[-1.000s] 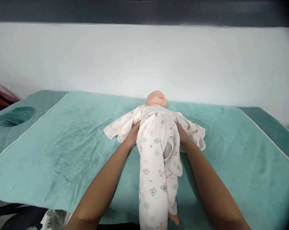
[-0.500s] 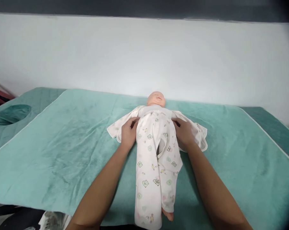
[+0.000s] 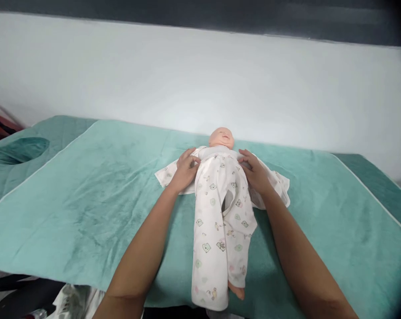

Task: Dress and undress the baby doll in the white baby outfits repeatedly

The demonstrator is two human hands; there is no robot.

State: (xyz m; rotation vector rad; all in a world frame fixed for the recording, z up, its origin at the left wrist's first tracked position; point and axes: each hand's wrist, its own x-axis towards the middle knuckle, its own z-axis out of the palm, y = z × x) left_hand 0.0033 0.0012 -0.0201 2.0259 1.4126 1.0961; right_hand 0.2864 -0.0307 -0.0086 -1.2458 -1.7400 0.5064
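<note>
A baby doll [image 3: 221,137] lies on its back on a teal towel [image 3: 87,195], head towards the wall. It wears white printed trousers [image 3: 220,221], and a matching white garment [image 3: 273,186] is spread open under its body. One bare foot [image 3: 237,290] sticks out of the right trouser leg near the front edge. My left hand [image 3: 184,170] grips the trousers' waistband at the doll's left side, fingers curled on the cloth. On the opposite side my right hand [image 3: 254,172] holds the waistband the same way.
The towel covers a green padded table [image 3: 379,177] that stands against a white wall. A round face hole [image 3: 21,149] is in the table at the far left. Crumpled white cloth [image 3: 74,301] lies below the table's front edge.
Both hands came out from under the doll's sides and slid up to the waistband near its chest. The trouser legs were lowered flat onto the towel.
</note>
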